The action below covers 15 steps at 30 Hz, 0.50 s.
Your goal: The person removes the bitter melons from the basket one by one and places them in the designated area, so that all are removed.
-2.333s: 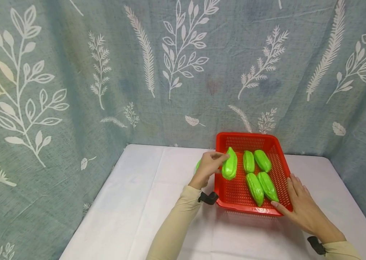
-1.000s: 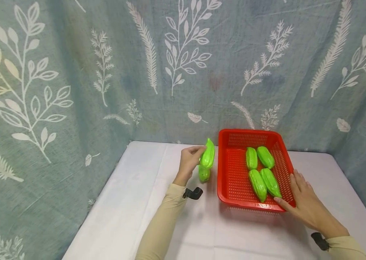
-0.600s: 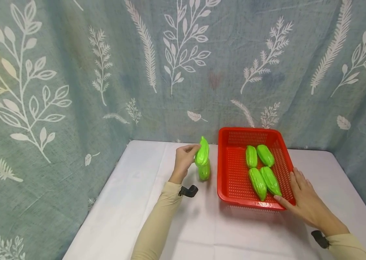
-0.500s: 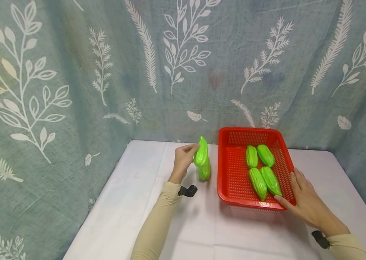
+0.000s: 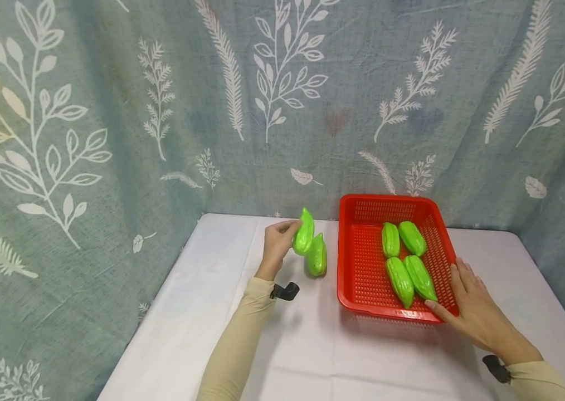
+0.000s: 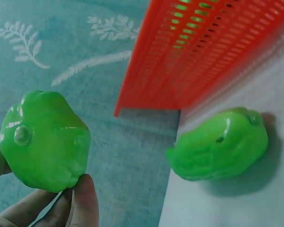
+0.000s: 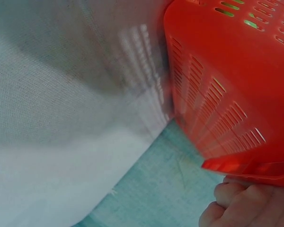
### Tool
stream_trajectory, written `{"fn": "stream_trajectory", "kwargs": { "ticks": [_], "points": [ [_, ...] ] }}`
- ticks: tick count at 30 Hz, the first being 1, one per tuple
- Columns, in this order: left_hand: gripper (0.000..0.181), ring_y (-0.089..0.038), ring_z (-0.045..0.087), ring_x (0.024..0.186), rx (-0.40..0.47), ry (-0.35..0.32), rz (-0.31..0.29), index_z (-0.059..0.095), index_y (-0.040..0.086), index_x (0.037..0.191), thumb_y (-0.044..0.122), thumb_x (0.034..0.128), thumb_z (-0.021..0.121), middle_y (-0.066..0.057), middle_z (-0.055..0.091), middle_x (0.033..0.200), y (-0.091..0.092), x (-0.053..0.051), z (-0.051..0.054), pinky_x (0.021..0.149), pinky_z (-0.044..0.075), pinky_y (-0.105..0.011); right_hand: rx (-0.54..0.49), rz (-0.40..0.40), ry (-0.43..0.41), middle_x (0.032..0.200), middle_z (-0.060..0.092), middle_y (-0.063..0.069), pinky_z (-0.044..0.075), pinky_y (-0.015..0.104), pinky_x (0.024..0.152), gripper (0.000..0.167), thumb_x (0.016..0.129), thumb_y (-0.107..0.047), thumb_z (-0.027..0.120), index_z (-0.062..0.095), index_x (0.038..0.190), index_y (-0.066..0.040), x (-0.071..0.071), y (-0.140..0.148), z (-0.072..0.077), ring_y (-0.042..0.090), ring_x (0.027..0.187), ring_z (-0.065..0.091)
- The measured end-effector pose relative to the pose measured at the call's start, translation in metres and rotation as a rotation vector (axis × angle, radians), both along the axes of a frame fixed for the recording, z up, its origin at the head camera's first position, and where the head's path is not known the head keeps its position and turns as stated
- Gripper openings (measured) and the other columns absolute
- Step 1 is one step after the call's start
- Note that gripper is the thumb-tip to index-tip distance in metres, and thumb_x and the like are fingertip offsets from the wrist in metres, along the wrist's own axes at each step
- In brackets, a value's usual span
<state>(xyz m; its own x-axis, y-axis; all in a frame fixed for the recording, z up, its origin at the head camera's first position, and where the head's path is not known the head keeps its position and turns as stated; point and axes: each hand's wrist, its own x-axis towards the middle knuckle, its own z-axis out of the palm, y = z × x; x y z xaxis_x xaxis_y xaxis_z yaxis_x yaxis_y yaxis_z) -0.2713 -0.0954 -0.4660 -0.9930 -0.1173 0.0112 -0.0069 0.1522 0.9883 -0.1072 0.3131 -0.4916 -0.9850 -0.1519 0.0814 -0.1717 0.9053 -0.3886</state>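
One green vegetable [image 5: 317,257] lies on the table [image 5: 177,323], the left hand [image 5: 275,245] pinches another vegetable [image 5: 303,235], and the straight-fingered right hand [image 5: 478,312] touches the basket [image 5: 363,262] holding four vegetables [image 5: 400,282].

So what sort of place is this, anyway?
Probably a makeshift filming corner, though I can't be sure: a leaf-print curtain hangs behind and at both sides, the table is plain white, and small black devices sit at both wrists.

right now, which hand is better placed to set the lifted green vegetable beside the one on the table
Likely the left hand: it holds the lifted vegetable near the lying one. The right hand is across the red basket, touching its rim.
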Motion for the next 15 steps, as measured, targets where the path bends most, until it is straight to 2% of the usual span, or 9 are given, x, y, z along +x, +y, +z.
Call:
{"fn": "stream_trajectory", "kwargs": {
  "ticks": [11,15],
  "points": [
    [0.043,-0.022,0.071,0.106,-0.014,-0.031,-0.002,0.074,0.004,0.123,0.038,0.0975,0.069,-0.014,0.074,0.121,-0.012,-0.005,-0.012,0.085,0.061,-0.029,0.002,-0.005,-0.016,0.168,0.001,0.037,0.01,0.074,0.122,0.109,0.098,-0.06,0.057,0.001,0.161,0.009,-0.002,0.001,-0.001,0.055,0.156,0.005],
    [0.04,-0.019,0.07,0.1,-0.017,-0.032,0.018,0.075,0.006,0.121,0.037,0.0972,0.07,-0.014,0.074,0.12,-0.015,-0.007,-0.018,0.079,0.059,-0.025,0.006,-0.008,-0.022,0.168,-0.001,0.037,0.01,0.075,0.122,0.11,0.098,-0.06,0.057,0.001,0.161,0.009,-0.003,0.001,-0.001,0.056,0.155,0.006]
  ]
}}
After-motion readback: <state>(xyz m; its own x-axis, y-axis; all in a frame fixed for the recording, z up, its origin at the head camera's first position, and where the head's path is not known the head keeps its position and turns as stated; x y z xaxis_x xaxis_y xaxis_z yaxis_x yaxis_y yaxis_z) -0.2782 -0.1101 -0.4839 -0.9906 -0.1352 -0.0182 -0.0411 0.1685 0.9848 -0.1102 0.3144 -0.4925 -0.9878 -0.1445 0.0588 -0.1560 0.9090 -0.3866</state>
